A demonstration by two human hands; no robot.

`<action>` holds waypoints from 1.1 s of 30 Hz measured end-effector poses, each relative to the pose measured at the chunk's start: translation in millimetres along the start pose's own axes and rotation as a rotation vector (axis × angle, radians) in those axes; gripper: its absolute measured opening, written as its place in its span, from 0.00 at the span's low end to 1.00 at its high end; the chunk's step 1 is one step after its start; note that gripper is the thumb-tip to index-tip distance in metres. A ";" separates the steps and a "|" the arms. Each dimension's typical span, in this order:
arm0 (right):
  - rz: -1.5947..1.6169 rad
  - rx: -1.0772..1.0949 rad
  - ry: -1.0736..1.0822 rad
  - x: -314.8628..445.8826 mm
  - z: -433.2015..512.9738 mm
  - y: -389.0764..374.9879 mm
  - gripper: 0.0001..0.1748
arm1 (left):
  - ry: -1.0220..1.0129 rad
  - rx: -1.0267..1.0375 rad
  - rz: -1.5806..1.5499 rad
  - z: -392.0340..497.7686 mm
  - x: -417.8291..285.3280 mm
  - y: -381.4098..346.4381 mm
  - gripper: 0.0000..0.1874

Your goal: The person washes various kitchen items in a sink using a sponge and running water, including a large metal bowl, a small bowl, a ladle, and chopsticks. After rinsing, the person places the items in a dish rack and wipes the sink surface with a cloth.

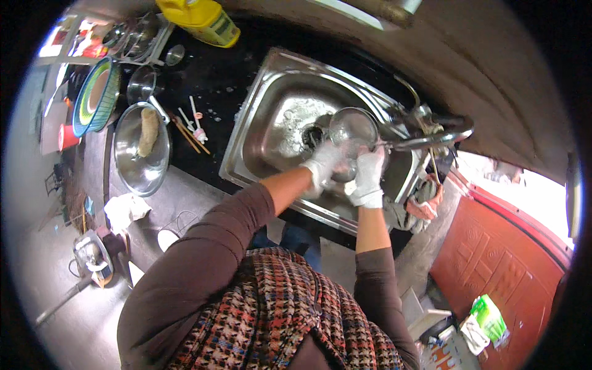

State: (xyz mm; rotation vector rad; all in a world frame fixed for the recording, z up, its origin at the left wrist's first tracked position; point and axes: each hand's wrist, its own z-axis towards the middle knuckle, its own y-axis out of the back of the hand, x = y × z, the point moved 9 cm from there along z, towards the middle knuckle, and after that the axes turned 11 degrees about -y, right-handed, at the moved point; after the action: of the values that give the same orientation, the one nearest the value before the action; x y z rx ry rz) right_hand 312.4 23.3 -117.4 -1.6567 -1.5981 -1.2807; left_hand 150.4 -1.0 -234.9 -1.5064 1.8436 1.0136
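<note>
Both my hands wear white gloves and are over a stainless steel sink [273, 125]. My right hand [368, 178] is closed at the near edge of a round, see-through item, perhaps a strainer or bowl [354, 127], below the faucet [430, 138]. My left hand [325, 166] is blurred and sits at the left of the same item; whether it grips it cannot be told. A shiny rounded metal surface [344, 173] shows between the hands. Left of the round item lies the dark drain [313, 136].
On the black counter [199, 69] stand a yellow jug [203, 23], a metal basin [125, 152] holding a brownish elongated item [149, 132], a blue-rimmed basket [99, 97] and chopsticks [187, 134]. Cloths [423, 203] hang right of the sink, near a red door [495, 249].
</note>
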 end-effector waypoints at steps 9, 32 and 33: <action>-0.473 -0.045 0.730 36.2 -32.9 38.7 0.38 | -0.801 0.155 0.783 -14.6 -103.4 18.1 0.20; -0.246 0.321 -0.103 -50.6 47.8 68.3 0.19 | 0.000 0.431 -0.238 -28.1 -67.7 -10.4 0.25; -0.233 0.317 -0.100 -54.2 51.2 60.7 0.18 | 0.020 0.395 -0.276 -23.2 -70.1 -1.5 0.25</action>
State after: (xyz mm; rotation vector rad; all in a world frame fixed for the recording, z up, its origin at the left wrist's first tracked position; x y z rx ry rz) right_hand 391.6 30.1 -171.5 -1.3888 -1.9852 -0.9953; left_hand 168.6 19.1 -166.3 -1.4732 1.6682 0.4730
